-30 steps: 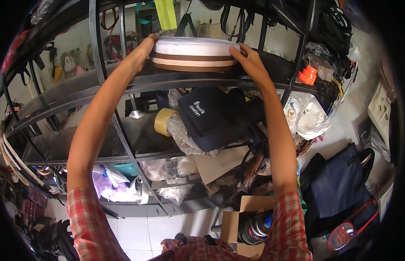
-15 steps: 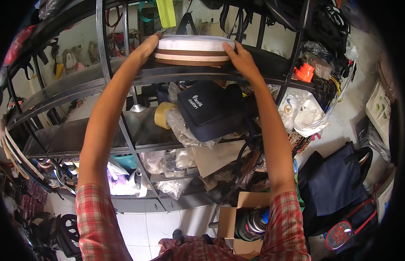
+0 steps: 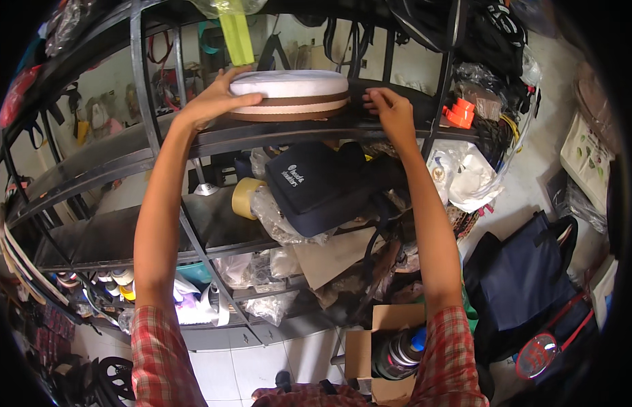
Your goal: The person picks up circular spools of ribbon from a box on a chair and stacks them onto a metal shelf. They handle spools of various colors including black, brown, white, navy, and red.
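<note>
A stack of flat webbing rolls (image 3: 299, 98), white on top with brown and pale pink layers below, rests on the upper black metal shelf. Around its left edge my left hand (image 3: 217, 100) is closed, thumb along the front and fingers towards the back. My right hand (image 3: 392, 114) hovers over the shelf just right of the stack, apart from it. Its fingers are loosely bent with gaps between them, and I see nothing in them.
Below lie a dark padded bag (image 3: 319, 186), a yellow tape roll (image 3: 245, 198) and plastic bags. Orange rolls (image 3: 460, 112) sit at the shelf's right end. Black uprights (image 3: 145, 81) frame the shelf. An open cardboard box (image 3: 359, 353) and a navy bag (image 3: 519, 271) stand lower right.
My right hand has let go of the stack's right side and moved off rightwards. My left hand has come further over the left front. In the picture, the shelf and stack sit slightly lower and left.
</note>
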`<state>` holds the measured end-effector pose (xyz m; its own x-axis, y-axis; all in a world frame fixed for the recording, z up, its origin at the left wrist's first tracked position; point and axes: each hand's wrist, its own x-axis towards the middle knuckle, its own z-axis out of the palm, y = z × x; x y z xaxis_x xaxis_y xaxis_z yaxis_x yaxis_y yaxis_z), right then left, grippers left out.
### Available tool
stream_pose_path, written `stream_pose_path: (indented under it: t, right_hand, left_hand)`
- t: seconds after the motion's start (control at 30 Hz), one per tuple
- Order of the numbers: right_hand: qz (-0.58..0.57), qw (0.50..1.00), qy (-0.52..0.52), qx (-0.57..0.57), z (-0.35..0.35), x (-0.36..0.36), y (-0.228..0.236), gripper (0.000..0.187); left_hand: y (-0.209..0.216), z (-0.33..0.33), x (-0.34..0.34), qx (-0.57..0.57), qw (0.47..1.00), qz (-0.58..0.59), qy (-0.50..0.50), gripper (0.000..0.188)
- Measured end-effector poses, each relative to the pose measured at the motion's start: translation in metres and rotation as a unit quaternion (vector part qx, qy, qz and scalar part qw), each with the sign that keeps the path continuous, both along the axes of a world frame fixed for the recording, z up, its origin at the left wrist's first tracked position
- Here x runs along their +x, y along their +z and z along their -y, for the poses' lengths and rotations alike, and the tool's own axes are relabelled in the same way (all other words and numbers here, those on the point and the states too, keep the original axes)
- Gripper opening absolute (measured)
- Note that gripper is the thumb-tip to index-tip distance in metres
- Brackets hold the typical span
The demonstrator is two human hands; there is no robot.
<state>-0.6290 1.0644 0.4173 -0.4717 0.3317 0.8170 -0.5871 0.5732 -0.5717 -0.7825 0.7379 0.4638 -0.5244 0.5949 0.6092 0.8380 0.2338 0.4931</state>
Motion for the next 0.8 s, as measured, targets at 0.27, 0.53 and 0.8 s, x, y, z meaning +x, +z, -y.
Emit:
stream_pose_path:
  t: [0.27,0.53,0.8]
  right_hand:
    - [0.034,0.977,-0.146,0.154,0.022,0.003,-0.021,0.023]
    - [0.009,0.969,-0.198,0.148,0.026,0.002,-0.023,0.025]
    - [-0.013,0.998,0.037,0.039,0.076,0.133,-0.068,0.024]
  left_hand:
    - [-0.001,-0.009,0.007,0.000,0.998,-0.051,-0.022,0.098]
    - [-0.003,-0.008,0.020,-0.028,0.992,-0.091,0.079,0.092]
    - [-0.061,0.011,0.120,0.121,0.950,-0.262,0.122,0.061]
